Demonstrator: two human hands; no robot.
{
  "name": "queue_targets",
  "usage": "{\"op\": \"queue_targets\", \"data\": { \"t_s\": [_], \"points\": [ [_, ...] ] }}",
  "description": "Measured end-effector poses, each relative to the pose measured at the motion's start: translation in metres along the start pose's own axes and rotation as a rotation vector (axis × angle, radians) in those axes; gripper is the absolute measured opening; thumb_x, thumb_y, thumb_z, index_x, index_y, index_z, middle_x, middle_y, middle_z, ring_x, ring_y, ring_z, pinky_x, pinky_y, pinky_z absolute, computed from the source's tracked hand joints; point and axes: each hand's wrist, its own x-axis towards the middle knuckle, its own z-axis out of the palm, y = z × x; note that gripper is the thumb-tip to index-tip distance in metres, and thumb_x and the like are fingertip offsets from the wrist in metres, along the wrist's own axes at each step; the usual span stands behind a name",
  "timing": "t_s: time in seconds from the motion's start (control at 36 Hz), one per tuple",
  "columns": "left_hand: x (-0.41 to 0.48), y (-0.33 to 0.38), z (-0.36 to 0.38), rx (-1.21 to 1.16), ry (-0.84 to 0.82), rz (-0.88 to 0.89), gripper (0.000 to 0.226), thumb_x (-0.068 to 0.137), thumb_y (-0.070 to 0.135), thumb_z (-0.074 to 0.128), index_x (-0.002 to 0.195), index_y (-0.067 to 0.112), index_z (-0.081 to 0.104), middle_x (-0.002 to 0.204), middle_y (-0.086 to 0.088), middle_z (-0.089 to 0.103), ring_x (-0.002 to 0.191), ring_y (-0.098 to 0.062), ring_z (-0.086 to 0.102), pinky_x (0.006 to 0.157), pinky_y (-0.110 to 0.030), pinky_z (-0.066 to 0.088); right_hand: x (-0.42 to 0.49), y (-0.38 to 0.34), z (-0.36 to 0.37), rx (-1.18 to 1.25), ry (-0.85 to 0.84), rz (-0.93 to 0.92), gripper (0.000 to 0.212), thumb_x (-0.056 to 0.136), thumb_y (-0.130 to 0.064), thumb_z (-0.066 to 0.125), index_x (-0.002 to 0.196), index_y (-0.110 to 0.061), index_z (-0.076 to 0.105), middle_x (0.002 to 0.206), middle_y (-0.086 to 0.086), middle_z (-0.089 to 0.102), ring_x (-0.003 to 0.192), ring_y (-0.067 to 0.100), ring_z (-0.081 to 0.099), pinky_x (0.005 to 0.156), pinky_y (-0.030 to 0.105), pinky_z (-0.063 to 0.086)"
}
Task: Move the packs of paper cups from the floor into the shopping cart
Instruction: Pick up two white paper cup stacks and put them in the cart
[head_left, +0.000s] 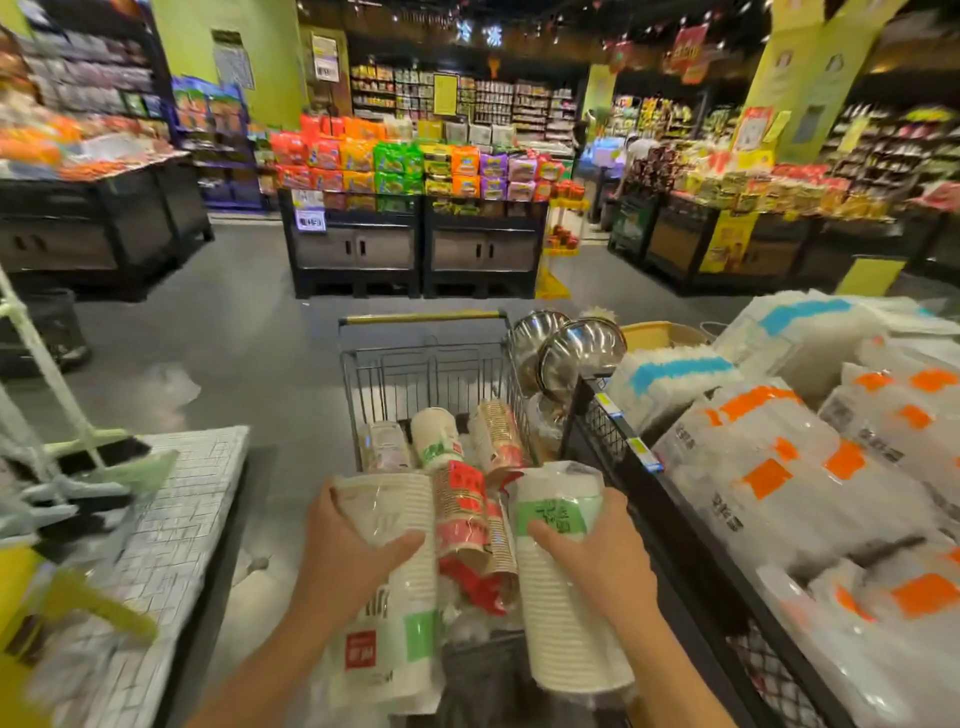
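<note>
Plastic-wrapped white cups come nearest, one pack in each grip: the left hand (358, 545) curls round the upper part of the left pack (400, 613) and the right hand (597, 561) round the right pack (563, 623), both held over the near end of the shopping cart (431, 374). Gripped high on slick film, either long stack could slip or buckle, I judge. Farther in, the packs already in the basket (462, 509) lie piled, so a careless drop might crush them or bounce toward the wire bin (608, 436) on the right.
</note>
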Motion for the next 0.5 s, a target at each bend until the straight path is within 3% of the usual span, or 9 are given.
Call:
{"op": "queue_targets", "data": {
  "t_s": [0.08, 0.19, 0.31, 0.44, 0.5],
  "points": [
    [0.042, -0.023, 0.005, -0.008, 0.008, -0.053, 0.107, 0.049, 0.04, 0.096, 0.134, 0.023, 0.033, 0.126, 0.002, 0.049, 0.109, -0.017, 0.056, 0.086, -0.032, 0.05, 0.033, -0.009, 0.022, -0.022, -0.012, 0.015, 0.087, 0.06, -0.069, 0.083, 0.126, -0.027, 0.043, 0.113, -0.006, 0.063, 0.104, 0.021, 0.066, 0.076, 0.036, 0.045],
    [0.094, -0.034, 0.015, -0.004, 0.011, -0.088, 0.105, 0.052, 0.035, 0.096, 0.135, 0.018, 0.033, 0.121, 0.003, 0.044, 0.107, -0.017, 0.052, 0.082, -0.029, 0.044, 0.072, -0.024, 0.046, -0.06, -0.015, 0.073, 0.086, 0.061, -0.07, 0.083, 0.123, -0.026, 0.042, 0.111, -0.005, 0.062, 0.094, 0.018, 0.062, 0.074, 0.036, 0.044],
    [0.137, -0.046, 0.028, 0.044, -0.018, -0.096, 0.101, 0.051, 0.036, 0.096, 0.129, 0.02, 0.035, 0.116, 0.006, 0.043, 0.102, -0.015, 0.053, 0.077, -0.027, 0.047, 0.112, -0.03, 0.066, -0.116, -0.041, 0.111, 0.087, 0.06, -0.072, 0.082, 0.122, -0.025, 0.041, 0.11, -0.004, 0.061, 0.099, 0.021, 0.065, 0.074, 0.037, 0.047],
    [0.178, -0.063, 0.052, 0.136, -0.036, -0.149, 0.103, 0.046, 0.046, 0.094, 0.128, 0.022, 0.036, 0.123, 0.004, 0.044, 0.107, -0.015, 0.049, 0.094, -0.041, 0.05, 0.16, -0.031, 0.092, -0.154, -0.09, 0.144, 0.087, 0.06, -0.073, 0.08, 0.12, -0.024, 0.041, 0.109, -0.004, 0.06, 0.099, 0.021, 0.065, 0.076, 0.038, 0.051],
    [0.191, -0.07, 0.065, 0.162, -0.051, -0.174, 0.107, 0.05, 0.043, 0.094, 0.134, 0.019, 0.032, 0.126, 0.004, 0.04, 0.106, -0.011, 0.042, 0.098, -0.041, 0.046, 0.182, -0.03, 0.105, -0.168, -0.123, 0.155, 0.088, 0.059, -0.075, 0.078, 0.119, -0.023, 0.04, 0.109, -0.004, 0.059, 0.099, 0.021, 0.065, 0.078, 0.04, 0.054]
  ]
}}
